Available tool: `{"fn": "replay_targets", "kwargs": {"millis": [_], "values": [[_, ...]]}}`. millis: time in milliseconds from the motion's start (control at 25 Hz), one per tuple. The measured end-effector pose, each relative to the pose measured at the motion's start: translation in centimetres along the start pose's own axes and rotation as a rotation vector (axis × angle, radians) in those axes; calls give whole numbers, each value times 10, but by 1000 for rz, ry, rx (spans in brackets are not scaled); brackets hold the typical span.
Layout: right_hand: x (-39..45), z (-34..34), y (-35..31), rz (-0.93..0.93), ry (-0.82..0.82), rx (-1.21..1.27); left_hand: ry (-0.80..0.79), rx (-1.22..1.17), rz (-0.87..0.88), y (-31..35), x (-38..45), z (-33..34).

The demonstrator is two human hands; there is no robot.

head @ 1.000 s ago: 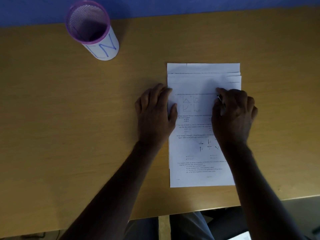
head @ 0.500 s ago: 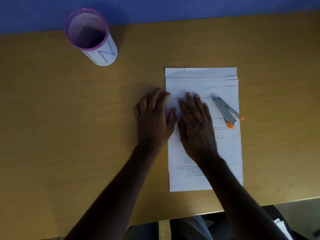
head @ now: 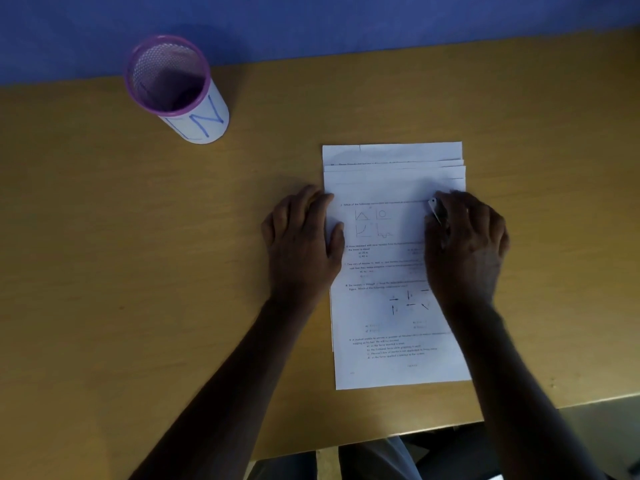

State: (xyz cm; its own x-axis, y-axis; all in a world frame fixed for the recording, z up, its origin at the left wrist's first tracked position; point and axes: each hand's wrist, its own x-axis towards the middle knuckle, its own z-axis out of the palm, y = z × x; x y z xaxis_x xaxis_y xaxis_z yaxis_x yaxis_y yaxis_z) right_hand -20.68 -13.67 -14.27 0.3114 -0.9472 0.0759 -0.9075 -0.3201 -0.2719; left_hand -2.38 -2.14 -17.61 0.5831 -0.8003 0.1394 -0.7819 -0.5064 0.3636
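A stack of several printed white sheets [head: 384, 317] lies on the wooden desk [head: 138, 271], the sheets fanned slightly at the top. My left hand [head: 301, 244] rests flat on the desk, its thumb and fingertips pressing the stack's left edge. Over the right side of the stack, my right hand [head: 467, 244] curls round a small silver stapler [head: 434, 207]. Only the stapler's front tip shows past my fingers; the rest is hidden under the hand.
A purple mesh pen cup [head: 194, 112] with a white label marked in blue stands at the back left, near the blue wall [head: 346, 22]. The desk's front edge [head: 588, 398] runs just below the papers, with my legs beneath it.
Half a second ago my right hand lay flat on the papers beside my left, and the stapler lay free. It has since moved right and closed over the stapler. The left hand stayed put.
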Motion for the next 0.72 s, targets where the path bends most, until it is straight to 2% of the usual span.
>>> {"fn": "replay_targets", "kwargs": {"millis": [160,320,400,560,720], "values": [[7,-19,-6,-188,7,49,1,-1,1,0,0,0],[8,-39,-36,-414,-246,-32,-10,12,0,0,-1,-1],[5,-41,-53,-469,-326,-70,-11,18,11,-1,-1,-2],[15,-41,-70,-379,-303,21,-9,16,14,0,0,-3],[35,-37,-66,-124,-466,296,-18,9,6,0,1,-4]]}}
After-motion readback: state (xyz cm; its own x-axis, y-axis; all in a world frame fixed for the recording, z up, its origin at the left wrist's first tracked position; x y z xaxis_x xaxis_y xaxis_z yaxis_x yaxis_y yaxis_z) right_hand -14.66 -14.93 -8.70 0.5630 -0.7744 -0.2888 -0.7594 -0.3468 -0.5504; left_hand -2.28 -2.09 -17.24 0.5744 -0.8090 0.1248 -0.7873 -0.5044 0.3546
